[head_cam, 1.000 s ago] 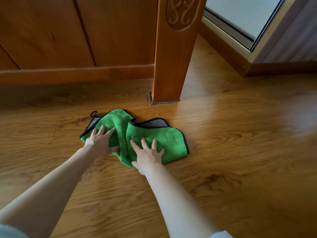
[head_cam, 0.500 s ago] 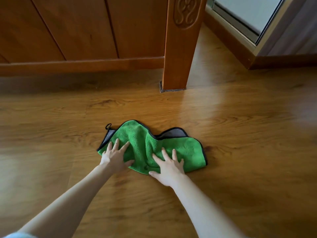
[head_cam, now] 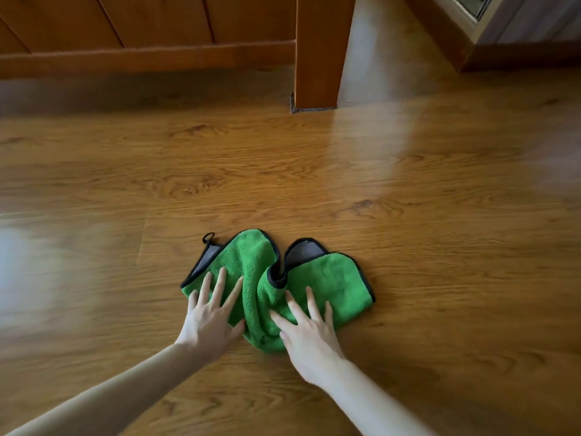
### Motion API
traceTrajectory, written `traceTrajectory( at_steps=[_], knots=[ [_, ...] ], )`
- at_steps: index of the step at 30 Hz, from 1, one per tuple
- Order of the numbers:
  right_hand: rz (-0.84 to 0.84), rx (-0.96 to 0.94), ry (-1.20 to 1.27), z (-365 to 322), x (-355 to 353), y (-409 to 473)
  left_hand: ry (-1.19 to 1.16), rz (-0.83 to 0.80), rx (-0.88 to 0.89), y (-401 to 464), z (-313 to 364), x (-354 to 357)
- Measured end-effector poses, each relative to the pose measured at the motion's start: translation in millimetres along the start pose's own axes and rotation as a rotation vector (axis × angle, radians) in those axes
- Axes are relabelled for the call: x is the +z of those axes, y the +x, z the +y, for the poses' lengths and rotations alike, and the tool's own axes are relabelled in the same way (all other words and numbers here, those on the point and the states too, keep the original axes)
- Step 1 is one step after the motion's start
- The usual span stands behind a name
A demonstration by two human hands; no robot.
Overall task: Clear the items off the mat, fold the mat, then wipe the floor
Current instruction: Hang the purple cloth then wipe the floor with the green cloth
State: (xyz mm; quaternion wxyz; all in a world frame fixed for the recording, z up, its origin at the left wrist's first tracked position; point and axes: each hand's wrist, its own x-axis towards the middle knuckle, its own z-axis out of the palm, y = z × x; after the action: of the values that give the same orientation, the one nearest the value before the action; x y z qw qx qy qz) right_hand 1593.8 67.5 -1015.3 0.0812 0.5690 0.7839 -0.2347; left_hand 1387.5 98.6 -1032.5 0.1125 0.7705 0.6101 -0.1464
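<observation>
A green cloth [head_cam: 333, 284] with black trim and a grey underside lies bunched on the wooden floor [head_cam: 408, 199]. My left hand [head_cam: 210, 319] presses flat on its left part with fingers spread. My right hand [head_cam: 309, 333] presses flat on its near right part, fingers straight. A fold stands up between the two hands. A small black hanging loop sticks out at the cloth's far left corner. No mat is in view.
A wooden bed post [head_cam: 317, 51] stands on the floor ahead, with the bed's side panel [head_cam: 125, 55] running left from it. A wooden skirting and a door frame [head_cam: 471, 29] are at the far right.
Both hands have pulled the cloth back across the floor toward me, away from the bed post. The cloth has bunched more between the hands.
</observation>
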Motion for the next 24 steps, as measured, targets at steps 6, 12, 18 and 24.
traceTrajectory(
  at_steps=[6,12,18,24],
  knots=[
    [-0.01,0.049,-0.076,30.5,22.7,-57.3,0.086,0.056,0.198,-20.9,42.6,18.0],
    [-0.043,0.165,0.074,112.7,6.7,-111.7,0.136,-0.03,0.43,17.1,134.2,-0.8],
    [-0.084,0.386,0.121,214.3,-9.4,-163.9,0.229,-0.207,0.634,69.0,272.6,-50.1],
    [-0.014,0.69,0.258,304.5,-21.7,-193.1,0.266,-0.253,0.621,107.8,373.2,-70.0]
  ],
)
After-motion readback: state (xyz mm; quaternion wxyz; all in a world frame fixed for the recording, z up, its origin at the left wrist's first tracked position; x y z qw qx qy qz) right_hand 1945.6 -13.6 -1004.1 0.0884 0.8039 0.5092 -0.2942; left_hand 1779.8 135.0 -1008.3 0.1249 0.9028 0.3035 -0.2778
